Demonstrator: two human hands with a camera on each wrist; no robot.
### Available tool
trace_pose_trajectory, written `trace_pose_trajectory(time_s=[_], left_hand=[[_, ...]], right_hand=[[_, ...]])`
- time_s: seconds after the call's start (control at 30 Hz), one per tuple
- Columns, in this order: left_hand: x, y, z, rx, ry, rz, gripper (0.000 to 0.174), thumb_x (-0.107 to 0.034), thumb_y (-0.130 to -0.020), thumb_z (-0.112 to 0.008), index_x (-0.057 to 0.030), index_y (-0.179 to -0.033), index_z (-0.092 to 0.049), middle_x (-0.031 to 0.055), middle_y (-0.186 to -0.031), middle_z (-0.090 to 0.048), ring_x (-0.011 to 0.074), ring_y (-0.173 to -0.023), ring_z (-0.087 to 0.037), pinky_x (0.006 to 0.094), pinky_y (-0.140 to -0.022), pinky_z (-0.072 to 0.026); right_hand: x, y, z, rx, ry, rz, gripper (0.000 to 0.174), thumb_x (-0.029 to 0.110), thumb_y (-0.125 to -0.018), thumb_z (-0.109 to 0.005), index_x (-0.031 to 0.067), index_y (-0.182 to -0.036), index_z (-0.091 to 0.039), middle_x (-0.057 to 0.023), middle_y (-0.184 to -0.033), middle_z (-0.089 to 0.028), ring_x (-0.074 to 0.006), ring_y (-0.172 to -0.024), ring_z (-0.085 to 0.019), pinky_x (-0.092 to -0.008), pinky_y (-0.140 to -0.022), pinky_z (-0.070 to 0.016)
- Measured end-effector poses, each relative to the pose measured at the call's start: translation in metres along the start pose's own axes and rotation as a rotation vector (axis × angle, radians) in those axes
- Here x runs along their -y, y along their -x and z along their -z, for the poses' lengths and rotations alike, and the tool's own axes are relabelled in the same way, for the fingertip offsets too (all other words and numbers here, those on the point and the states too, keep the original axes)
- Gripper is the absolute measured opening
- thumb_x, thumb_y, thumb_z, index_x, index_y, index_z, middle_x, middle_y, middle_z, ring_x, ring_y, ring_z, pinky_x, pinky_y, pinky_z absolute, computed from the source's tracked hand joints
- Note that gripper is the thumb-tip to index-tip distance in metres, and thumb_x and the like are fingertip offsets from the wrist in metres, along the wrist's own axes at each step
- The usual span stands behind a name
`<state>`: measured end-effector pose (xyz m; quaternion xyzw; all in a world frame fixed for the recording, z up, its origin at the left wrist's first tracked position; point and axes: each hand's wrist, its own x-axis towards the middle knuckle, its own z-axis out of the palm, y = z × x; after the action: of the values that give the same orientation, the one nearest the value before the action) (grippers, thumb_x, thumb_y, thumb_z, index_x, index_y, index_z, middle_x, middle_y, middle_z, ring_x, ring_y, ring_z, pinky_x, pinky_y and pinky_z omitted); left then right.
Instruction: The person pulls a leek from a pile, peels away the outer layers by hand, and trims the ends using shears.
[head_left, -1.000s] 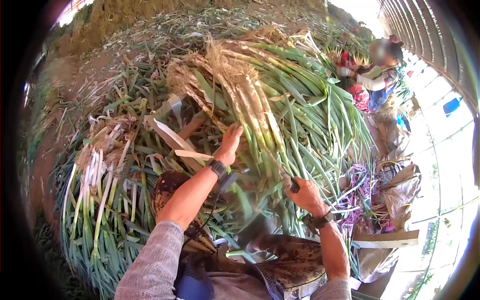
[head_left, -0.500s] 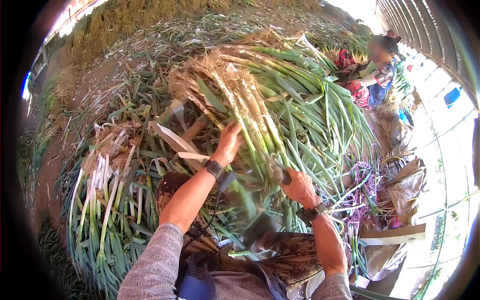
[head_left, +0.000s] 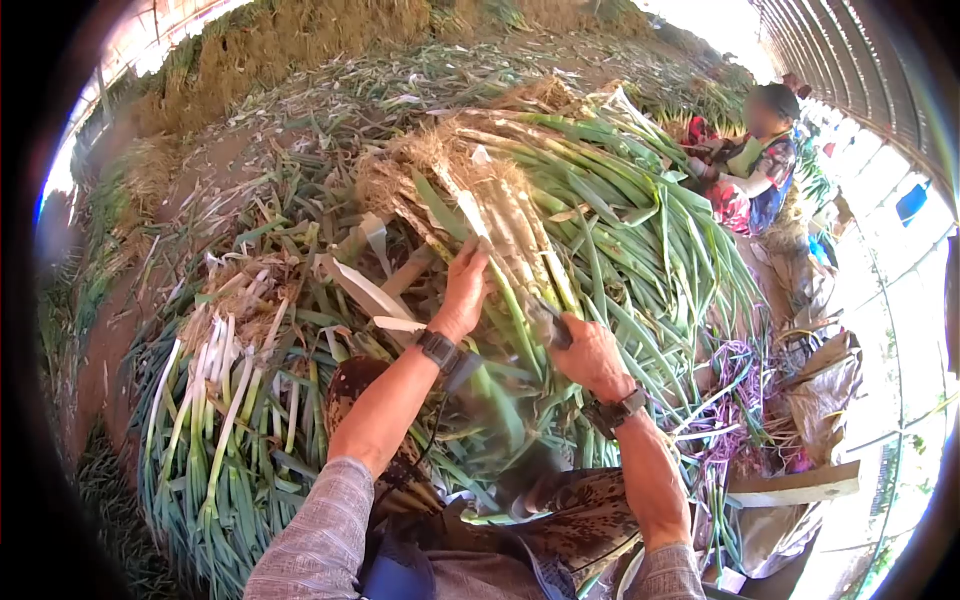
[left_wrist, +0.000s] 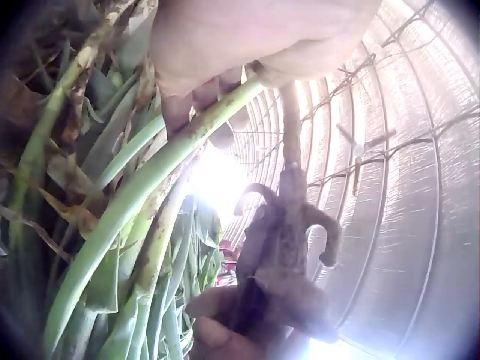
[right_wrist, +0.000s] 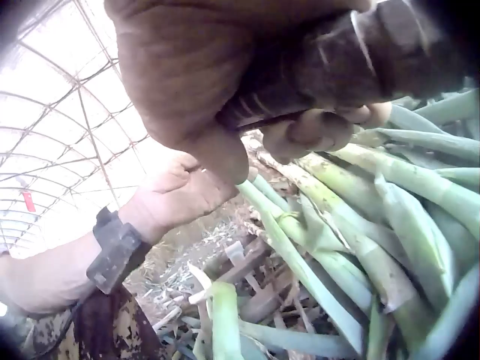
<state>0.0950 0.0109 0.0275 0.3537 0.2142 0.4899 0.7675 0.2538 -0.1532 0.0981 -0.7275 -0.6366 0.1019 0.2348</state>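
Observation:
My left hand [head_left: 463, 290] grips a long green onion [left_wrist: 142, 187] by its stalk, fingers curled round it. The root end points away across a heap of soil-stained green onions [head_left: 600, 190]. My right hand [head_left: 592, 358] is wrapped round the dark handle of what looks like an air blow gun [left_wrist: 292, 217]. Its thin nozzle points up toward the left hand in the left wrist view. Seen from the right wrist, its worn grip [right_wrist: 322, 67] fills the palm. The gun's tip is beside the stalks, a short way right of the left hand.
Pale-stemmed green onions [head_left: 225, 350] lie bunched at the left. Torn leaves cover the ground behind. At the far right sits another person [head_left: 760, 170]. Purple string [head_left: 730, 400], a crumpled sack [head_left: 825, 385] and a wooden board [head_left: 795, 487] are at the right. Ribbed greenhouse sheeting [head_left: 850, 60] curves overhead.
My right hand has moved up and left with the blow gun, closer to the left hand. The left hand keeps its grip. The stalk above it now looks paler.

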Motion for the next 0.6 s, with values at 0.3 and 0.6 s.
trace_pose_trajectory(time_s=[0.3,0.6], left_hand=[[-0.010,-0.006,0.002,0.041,-0.081,-0.165,0.044,-0.030,-0.101,-0.059,-0.0075,-0.137,-0.048,0.0065,-0.120,-0.065,0.0170,-0.102,-0.065,0.0321,-0.081,-0.0557],[-0.028,0.011,-0.026,-0.045,-0.021,-0.169,0.026,-0.020,-0.099,-0.062,-0.0079,-0.122,-0.059,-0.0028,-0.102,-0.063,0.0065,-0.091,-0.060,0.0251,-0.078,-0.0531]], right_hand=[[0.021,-0.020,-0.005,-0.026,-0.023,0.048,0.029,0.031,-0.083,-0.066,0.0031,-0.088,-0.063,-0.0233,-0.077,-0.066,-0.0439,-0.077,-0.064,-0.0510,-0.069,-0.0495],[0.052,-0.026,0.000,-0.167,-0.091,0.030,0.032,0.035,-0.087,-0.064,0.0029,-0.084,-0.064,-0.0222,-0.070,-0.064,-0.0434,-0.070,-0.063,-0.0492,-0.065,-0.0497]])
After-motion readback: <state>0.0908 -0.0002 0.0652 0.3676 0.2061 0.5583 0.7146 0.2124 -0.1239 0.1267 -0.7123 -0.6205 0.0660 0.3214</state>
